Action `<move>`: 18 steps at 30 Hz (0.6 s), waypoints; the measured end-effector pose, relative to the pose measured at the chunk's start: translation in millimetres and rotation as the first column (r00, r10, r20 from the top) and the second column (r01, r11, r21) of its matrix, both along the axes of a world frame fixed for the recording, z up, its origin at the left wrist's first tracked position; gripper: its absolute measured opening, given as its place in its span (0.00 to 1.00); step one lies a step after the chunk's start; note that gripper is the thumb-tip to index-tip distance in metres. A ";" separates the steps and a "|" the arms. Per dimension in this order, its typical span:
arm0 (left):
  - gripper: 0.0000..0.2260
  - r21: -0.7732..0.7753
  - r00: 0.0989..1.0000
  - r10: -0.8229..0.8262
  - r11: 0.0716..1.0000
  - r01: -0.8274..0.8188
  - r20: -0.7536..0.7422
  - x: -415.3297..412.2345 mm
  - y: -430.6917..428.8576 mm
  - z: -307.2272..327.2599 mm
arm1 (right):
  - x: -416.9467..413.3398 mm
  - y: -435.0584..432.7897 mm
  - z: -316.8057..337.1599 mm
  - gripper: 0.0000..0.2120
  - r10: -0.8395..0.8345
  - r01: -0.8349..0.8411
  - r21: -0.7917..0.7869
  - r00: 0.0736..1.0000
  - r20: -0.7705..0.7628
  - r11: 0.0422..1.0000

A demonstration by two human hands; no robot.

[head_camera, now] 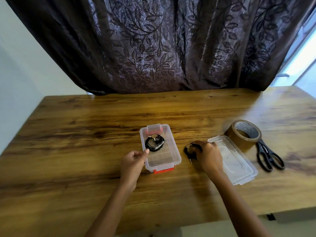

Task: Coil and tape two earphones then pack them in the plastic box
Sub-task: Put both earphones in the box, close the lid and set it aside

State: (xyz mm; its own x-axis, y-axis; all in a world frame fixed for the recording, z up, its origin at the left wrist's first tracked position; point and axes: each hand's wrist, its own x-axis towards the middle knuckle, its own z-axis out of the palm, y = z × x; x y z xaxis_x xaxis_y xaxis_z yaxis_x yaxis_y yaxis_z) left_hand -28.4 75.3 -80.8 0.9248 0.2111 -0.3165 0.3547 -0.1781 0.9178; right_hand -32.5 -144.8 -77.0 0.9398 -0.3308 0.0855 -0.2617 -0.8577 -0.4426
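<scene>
Box position: the plastic box stands open on the wooden table, long axis running 12 to 6 o'clock, with an orange clasp at the 6 o'clock end.

First earphone: black, coiled, lying inside the box in its 12 o'clock half. The 6 o'clock half of the box floor is bare.

Second earphone: black, coiled, on the table just beside the box at its 3 o'clock side, outside the box.

Right hand: fingers curled over the second earphone, grasping the coil from above. The plug end shows below the fingers at 6 o'clock.

Left hand: at 9 o'clock of the box, fingers curled inward, thumb tip at the box's left wall. Whether it grips the wall or only touches it cannot be told.

Lid: clear, flat on the table at 3 o'clock of the right hand. A brown tape roll stands at the lid's 12 o'clock corner; black scissors lie at its 3 o'clock side. A dark leaf-patterned curtain hangs beyond the 12 o'clock table edge.
</scene>
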 end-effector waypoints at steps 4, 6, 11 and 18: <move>0.11 0.001 1.000 0.004 1.000 -0.004 0.008 -1.1 -0.8 0.3 | 3.5 4.9 -1.9 0.10 -0.034 0.033 -0.044 0.999 -0.031 0.998; 0.11 0.002 1.000 0.005 1.000 -0.005 0.010 -1.6 -1.0 0.5 | 4.7 5.5 -1.0 0.10 -0.038 0.038 -0.016 0.999 -0.016 0.999; 0.11 0.001 1.000 0.003 1.000 -0.003 0.020 -2.0 -1.4 2.4 | 5.5 5.1 5.1 0.11 -0.069 0.066 0.051 0.996 0.051 0.996; 0.11 -0.011 1.000 0.013 1.000 -0.013 0.015 -2.2 -1.5 1.0 | 6.2 14.4 53.3 0.10 -0.200 0.058 0.478 0.947 0.252 0.876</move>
